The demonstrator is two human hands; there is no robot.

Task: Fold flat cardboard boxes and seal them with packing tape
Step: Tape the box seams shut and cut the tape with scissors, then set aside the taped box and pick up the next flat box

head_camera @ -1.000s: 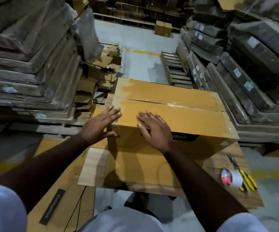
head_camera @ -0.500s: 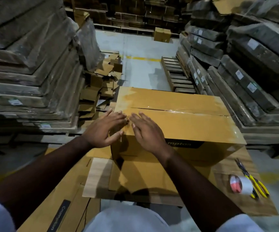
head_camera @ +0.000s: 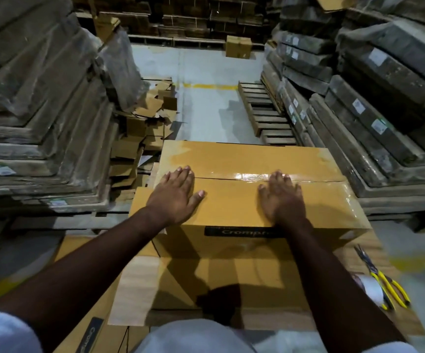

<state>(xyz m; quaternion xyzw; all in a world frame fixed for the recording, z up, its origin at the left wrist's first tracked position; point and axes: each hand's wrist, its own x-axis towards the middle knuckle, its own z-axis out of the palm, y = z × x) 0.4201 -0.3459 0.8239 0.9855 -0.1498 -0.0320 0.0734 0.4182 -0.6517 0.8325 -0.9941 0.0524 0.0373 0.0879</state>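
While both hands press flat with fingers released, the closed brown cardboard box [head_camera: 244, 200] lies under the left hand [head_camera: 174, 193] and right hand [head_camera: 281, 197], its glossy taped seam [head_camera: 252, 176] at the fingertips.

A closed cardboard box [head_camera: 244, 202] stands on the desk [head_camera: 374, 248], glossy tape [head_camera: 252, 176] along its top seam; the left hand [head_camera: 174, 193] and right hand [head_camera: 281, 198] lie flat on the lid, well apart; yellow-handled scissors [head_camera: 382, 278] lie just beside a tape roll [head_camera: 370, 289] at right.
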